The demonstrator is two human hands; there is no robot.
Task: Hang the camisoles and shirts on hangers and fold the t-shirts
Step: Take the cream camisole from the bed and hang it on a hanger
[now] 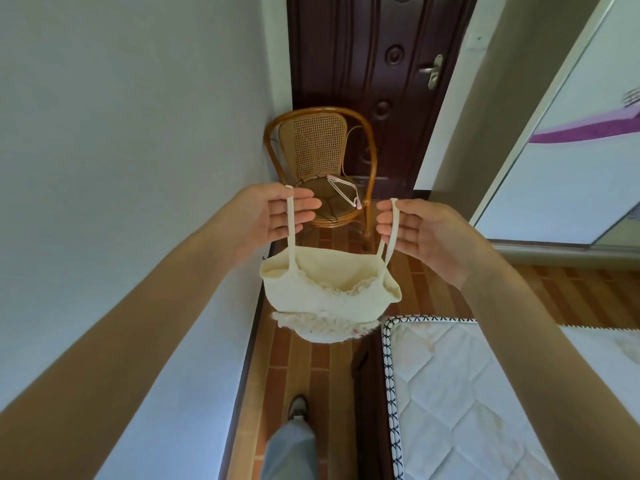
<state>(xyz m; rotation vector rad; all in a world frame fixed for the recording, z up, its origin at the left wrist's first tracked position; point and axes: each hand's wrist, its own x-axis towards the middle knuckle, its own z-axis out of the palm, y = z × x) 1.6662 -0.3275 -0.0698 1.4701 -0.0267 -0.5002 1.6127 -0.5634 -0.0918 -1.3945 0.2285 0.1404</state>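
A cream camisole (329, 292) with a lace hem hangs in the air in front of me by its two thin straps. My left hand (277, 216) pinches the left strap at its top. My right hand (415, 226) pinches the right strap the same way. The garment's body dangles open below both hands, above the floor. A pale pink hanger (346, 192) lies on the seat of a rattan chair (318, 147) just beyond my hands.
A white wall runs along the left. A dark wooden door (374, 64) stands behind the chair. A quilted mattress (485, 393) fills the lower right, with a wardrobe door (571, 150) beyond it. My leg and shoe (298, 407) stand on the brown tiled floor.
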